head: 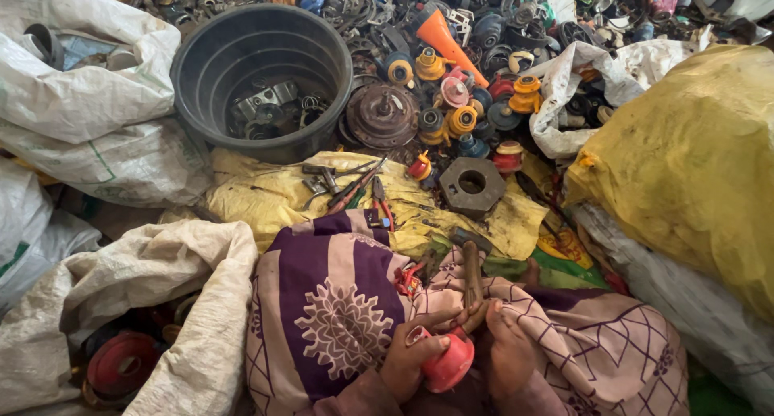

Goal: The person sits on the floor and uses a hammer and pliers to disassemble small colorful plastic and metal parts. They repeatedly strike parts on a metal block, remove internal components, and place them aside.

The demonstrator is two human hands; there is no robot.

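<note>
My left hand (413,353) grips a round red plastic part (448,366) held over my lap. My right hand (506,347) is closed around the wooden handle of a hammer (472,272), whose dark head points away from me toward the yellow sack cloth. Both hands rest close together on a purple and cream patterned cloth (339,303) that covers my legs.
A black plastic tub (262,73) with metal scraps stands ahead on the left. Pliers and hand tools (355,186) lie on a yellow sack beside a heavy square metal block (472,185). A heap of spools and scrap parts (459,101) lies beyond. White sacks (89,85) and a yellow sack (693,158) flank me.
</note>
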